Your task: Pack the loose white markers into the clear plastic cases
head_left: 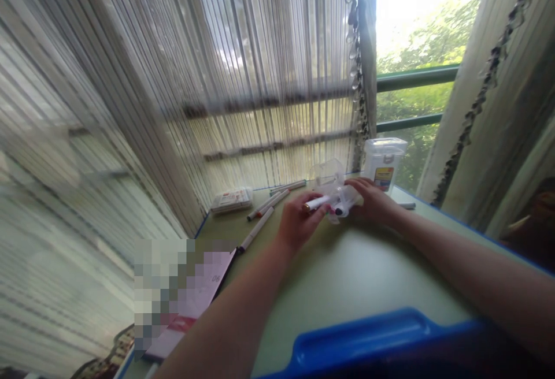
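Observation:
My left hand [298,222] is closed around a white marker [317,203] with a brownish cap end, lying across the green table [347,275]. My right hand [372,200] is closed on a crumpled clear plastic wrapper [347,199] at the marker's dark tip. Both hands meet near the table's far edge, just in front of a clear plastic holder [327,175].
Several loose markers [264,211] lie left of my hands, beside a flat white pack [232,200]. A white tub [384,164] with a label stands at the window. A pink sheet [203,289] lies near left. A blue plastic rim [368,333] is closest to me. Striped curtains hang behind.

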`<state>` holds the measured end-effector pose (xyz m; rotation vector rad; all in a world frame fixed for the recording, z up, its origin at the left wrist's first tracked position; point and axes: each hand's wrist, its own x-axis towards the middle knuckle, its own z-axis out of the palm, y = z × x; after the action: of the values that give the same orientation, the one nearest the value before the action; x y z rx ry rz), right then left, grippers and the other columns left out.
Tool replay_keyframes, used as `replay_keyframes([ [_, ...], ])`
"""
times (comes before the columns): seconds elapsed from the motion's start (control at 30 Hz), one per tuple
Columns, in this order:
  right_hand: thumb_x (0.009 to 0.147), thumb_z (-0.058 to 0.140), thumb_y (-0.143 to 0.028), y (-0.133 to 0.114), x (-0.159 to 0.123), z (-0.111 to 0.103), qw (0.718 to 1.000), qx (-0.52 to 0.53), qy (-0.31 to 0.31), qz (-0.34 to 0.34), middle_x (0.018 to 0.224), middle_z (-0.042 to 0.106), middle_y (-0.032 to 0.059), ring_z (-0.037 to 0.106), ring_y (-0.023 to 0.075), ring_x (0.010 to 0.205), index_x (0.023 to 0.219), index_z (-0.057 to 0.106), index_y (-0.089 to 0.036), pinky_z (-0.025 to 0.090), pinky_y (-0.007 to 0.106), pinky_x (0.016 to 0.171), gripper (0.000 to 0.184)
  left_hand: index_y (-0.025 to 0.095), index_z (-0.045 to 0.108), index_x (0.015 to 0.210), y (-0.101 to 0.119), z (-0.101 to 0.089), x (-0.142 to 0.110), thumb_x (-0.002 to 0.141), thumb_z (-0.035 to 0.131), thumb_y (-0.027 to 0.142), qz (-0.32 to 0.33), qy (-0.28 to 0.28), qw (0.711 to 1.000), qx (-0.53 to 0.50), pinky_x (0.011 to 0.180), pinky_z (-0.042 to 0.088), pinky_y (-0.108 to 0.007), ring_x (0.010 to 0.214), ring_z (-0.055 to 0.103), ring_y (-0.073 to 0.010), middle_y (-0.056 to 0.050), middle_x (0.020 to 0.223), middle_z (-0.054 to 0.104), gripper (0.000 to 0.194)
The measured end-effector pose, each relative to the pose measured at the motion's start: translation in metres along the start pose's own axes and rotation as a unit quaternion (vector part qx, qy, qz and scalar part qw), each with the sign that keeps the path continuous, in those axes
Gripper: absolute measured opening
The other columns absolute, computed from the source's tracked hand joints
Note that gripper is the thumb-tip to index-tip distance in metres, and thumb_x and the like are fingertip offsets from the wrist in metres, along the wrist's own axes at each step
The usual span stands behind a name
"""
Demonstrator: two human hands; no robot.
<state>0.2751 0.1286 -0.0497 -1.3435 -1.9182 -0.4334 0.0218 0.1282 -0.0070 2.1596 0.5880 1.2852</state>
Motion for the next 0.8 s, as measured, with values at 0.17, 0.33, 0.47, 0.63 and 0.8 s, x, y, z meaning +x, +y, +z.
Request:
replay_keyframes([
  [0.17,0.065,0.071,-0.023,0.0009,-0.0003,0.0001,1.000,0.001,0.002,-0.007,0.115,0.062,0.0120,0.055,0.0328,0.111,0.120,0.055,-0.021,0.049,0.051,0.091,0.057,0.016,0.070,0.093,0.0007,0.0013,-0.0011,0.079,0.067,0.032,0.076,-0.024,0.993,0.091,0.077,0.051,-0.031,0.083,0.065,-0.0196,-0.009,0.091,0.072,0.022],
  [0.33,0.064,0.072,-0.024,-0.0010,0.0000,-0.0006,1.000,0.004,-0.001,-0.010,0.116,0.062,0.0120,0.055,0.0331,0.111,0.120,0.056,-0.022,0.048,0.051,0.092,0.059,0.018,0.070,0.092,0.0008,-0.0024,-0.0010,0.079,0.066,0.035,0.064,-0.038,0.988,0.132,0.078,0.050,-0.030,0.085,0.064,-0.0194,-0.008,0.092,0.070,0.022],
  [0.47,0.064,0.072,-0.025,-0.0021,0.0003,-0.0017,1.000,0.009,-0.005,-0.013,0.116,0.062,0.0125,0.054,0.0334,0.111,0.122,0.056,-0.022,0.047,0.052,0.092,0.060,0.017,0.069,0.090,0.0016,-0.0037,-0.0009,0.079,0.065,0.038,0.038,-0.031,0.987,0.151,0.076,0.050,-0.030,0.082,0.063,-0.0191,-0.008,0.090,0.069,0.024],
  [0.63,0.064,0.071,-0.024,-0.0024,0.0009,-0.0022,1.000,0.007,-0.006,-0.015,0.117,0.062,0.0135,0.053,0.0337,0.111,0.121,0.057,-0.020,0.048,0.052,0.092,0.059,0.017,0.068,0.092,-0.0004,-0.0020,-0.0020,0.079,0.064,0.038,0.029,-0.046,0.983,0.173,0.072,0.048,-0.028,0.078,0.062,-0.0181,-0.007,0.087,0.069,0.025],
  [0.8,0.062,0.072,-0.023,-0.0009,0.0012,-0.0018,1.000,-0.005,-0.013,-0.023,0.116,0.063,0.0140,0.053,0.0338,0.111,0.120,0.058,-0.018,0.047,0.052,0.092,0.060,0.018,0.067,0.095,-0.0035,-0.0004,-0.0023,0.077,0.067,0.041,0.000,-0.053,0.984,0.171,0.061,0.044,-0.025,0.062,0.058,-0.0139,-0.003,0.076,0.067,0.029],
])
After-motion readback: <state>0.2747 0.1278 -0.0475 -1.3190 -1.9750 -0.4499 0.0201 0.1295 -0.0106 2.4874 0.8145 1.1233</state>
